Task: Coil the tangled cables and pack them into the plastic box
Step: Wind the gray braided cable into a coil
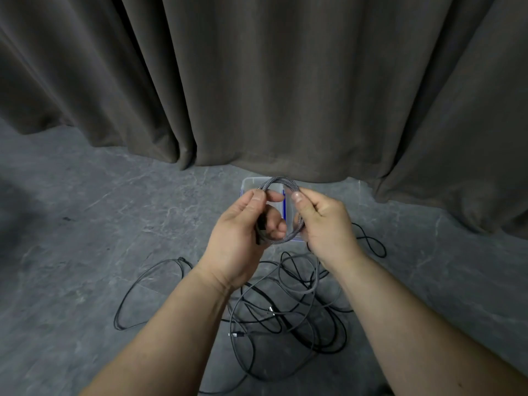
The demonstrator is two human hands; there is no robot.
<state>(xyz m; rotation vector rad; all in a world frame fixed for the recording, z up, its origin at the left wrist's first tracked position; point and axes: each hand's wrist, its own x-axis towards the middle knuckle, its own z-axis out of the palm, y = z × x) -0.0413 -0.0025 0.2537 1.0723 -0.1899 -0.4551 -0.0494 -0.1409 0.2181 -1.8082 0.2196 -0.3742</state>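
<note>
While both hands hold one grey braided cable (281,182) as a small ring, the task looks to be at an early stage. Left hand (243,232): thumb and curled fingers pinch the ring's left side. Right hand (323,224): thumb and fingers pinch its right side. The two hands sit close together but do not touch; only the ring joins them.

Done, as far as visible: several turns of this one cable are gathered into the ring. Whether its whole length is wound I cannot tell; a grey strand runs down below the right hand toward the pile.

Left to do: the clear plastic box (248,185), seen just beyond and behind the hands, shows no cable inside in the part that is visible, though the hands hide much of it. Below the wrists, toward the person, a tangle of black and grey cables (288,310) lies loose on the grey floor (85,224), none of it coiled. One black loop (148,292) strays out to the left of the left forearm, another to the right of the right hand.

Orientation: the ring stands roughly upright, open face toward the camera. Its outline is a slight oval with the long axis near vertical, top arc above the thumbs, bottom arc between the palms. The box's long axis seems to run away from the person.
</note>
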